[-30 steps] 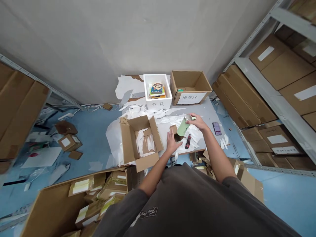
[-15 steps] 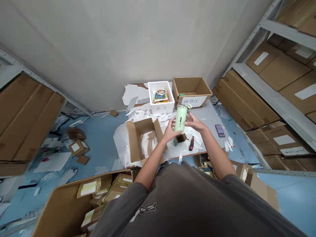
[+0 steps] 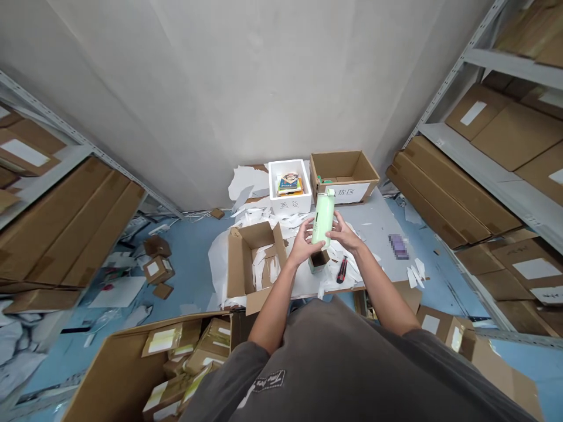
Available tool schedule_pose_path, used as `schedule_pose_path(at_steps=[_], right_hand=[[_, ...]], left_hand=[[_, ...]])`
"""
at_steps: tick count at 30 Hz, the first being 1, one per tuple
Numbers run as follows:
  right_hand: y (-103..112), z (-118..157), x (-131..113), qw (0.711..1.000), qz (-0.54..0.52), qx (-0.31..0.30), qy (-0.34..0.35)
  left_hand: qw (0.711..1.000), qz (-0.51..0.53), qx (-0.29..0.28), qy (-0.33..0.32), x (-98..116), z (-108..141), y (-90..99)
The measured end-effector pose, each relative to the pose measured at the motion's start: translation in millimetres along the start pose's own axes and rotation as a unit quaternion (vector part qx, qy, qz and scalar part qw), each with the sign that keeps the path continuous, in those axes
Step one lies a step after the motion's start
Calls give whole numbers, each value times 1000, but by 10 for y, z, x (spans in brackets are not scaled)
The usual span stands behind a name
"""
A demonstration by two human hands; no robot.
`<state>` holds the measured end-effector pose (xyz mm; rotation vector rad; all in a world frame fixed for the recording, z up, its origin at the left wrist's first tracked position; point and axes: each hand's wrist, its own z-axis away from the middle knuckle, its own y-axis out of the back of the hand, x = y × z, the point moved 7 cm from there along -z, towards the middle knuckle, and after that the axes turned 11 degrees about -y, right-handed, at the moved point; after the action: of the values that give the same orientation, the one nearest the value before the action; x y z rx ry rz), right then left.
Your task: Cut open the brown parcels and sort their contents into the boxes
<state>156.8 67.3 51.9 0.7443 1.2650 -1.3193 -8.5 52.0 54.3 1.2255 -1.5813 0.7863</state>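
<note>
A pale green drink bottle (image 3: pixel 324 218), slightly tilted, is held between both hands above the table. My left hand (image 3: pixel 303 242) grips its left side near the base, and my right hand (image 3: pixel 343 232) closes on the lower right side. Dark lettering shows at the bottle's left edge. Just below the bottle stands a small open green box (image 3: pixel 317 262). A red and black box cutter (image 3: pixel 342 269) lies beside it on white paper scraps. To the left sits an open cardboard box (image 3: pixel 236 266) with paper strips inside.
At the back of the table (image 3: pixel 373 223) stand a white foam box (image 3: pixel 290 204) holding books and a labelled cardboard box (image 3: pixel 369 176). A blurred purple item (image 3: pixel 398 247) lies at right. Shelves with cartons flank both sides; a large carton (image 3: pixel 101 381) of parcels is at lower left.
The bottle has been turned in my hands, so its lettering has swung from the front to the left edge. The head view has shifted slightly.
</note>
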Motion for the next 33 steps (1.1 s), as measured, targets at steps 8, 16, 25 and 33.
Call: schedule_pose_path(at_steps=[8,16,25,33], right_hand=[[127,72,-155,996,59,58,39],[216,73,-177,995,65,70,33],[225,154,-218,997,54,52,-7],[233,185,-226,996,74,53,22]], left_hand=[[995,-85,50,-27,206,-78,-163],[998,-41,54,-8,233,-71,-256],[999,-9,31,15,277,-91,-352],[999,31,4,21,238,-86,-452]])
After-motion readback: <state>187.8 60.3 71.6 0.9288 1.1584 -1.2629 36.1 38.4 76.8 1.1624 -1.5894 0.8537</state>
